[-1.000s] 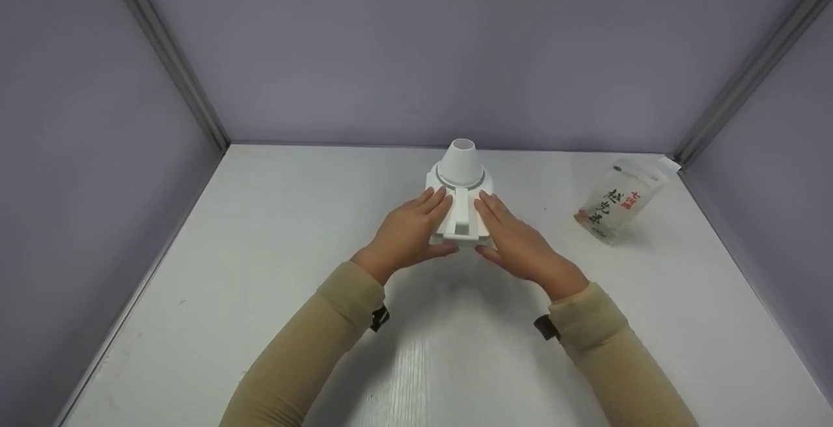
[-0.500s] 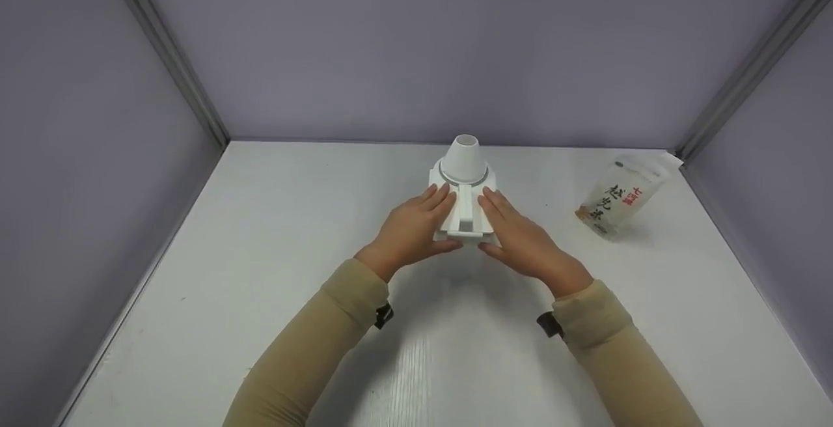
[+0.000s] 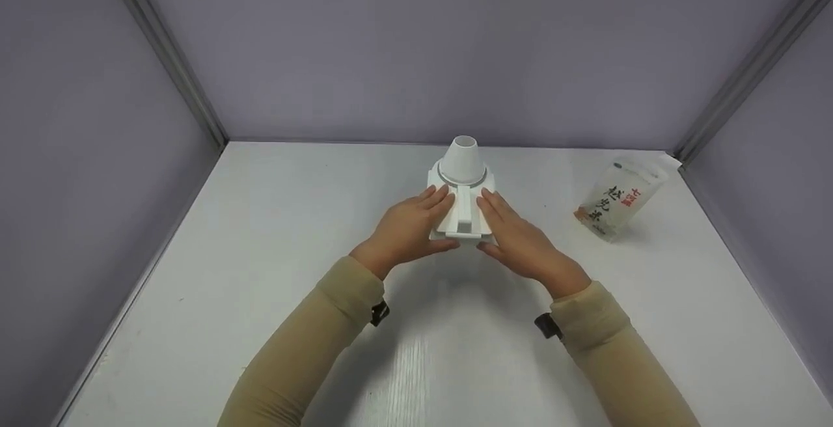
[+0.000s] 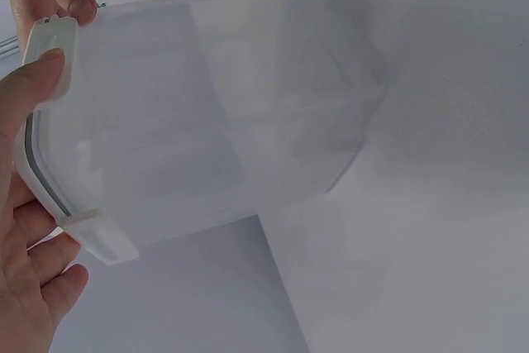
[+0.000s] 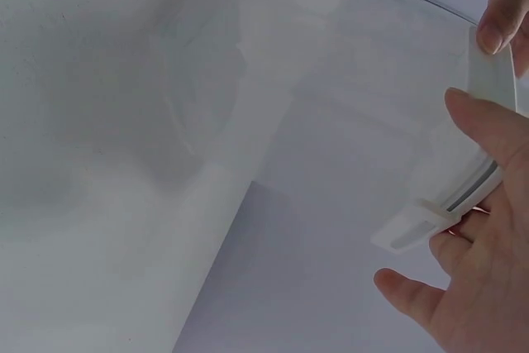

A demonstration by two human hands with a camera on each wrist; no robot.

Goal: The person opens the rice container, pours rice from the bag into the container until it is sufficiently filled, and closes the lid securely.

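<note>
A white lidded plastic container (image 3: 462,217) stands mid-table with a white cone-shaped cup (image 3: 463,157) upside down on its round lid opening. My left hand (image 3: 410,228) lies flat on the lid's left half, fingers straight, thumb at the front edge. On the right half my right hand (image 3: 517,235) rests the same way. The left wrist view shows the translucent container (image 4: 207,121) with my left hand (image 4: 29,287) at its lid edge. The right wrist view shows the lid rim (image 5: 488,121) against my right hand (image 5: 488,287).
A clear pouch of rice (image 3: 618,199) with red and black lettering stands at the table's right back. Purple walls close in the white table (image 3: 260,284) on the left, back and right.
</note>
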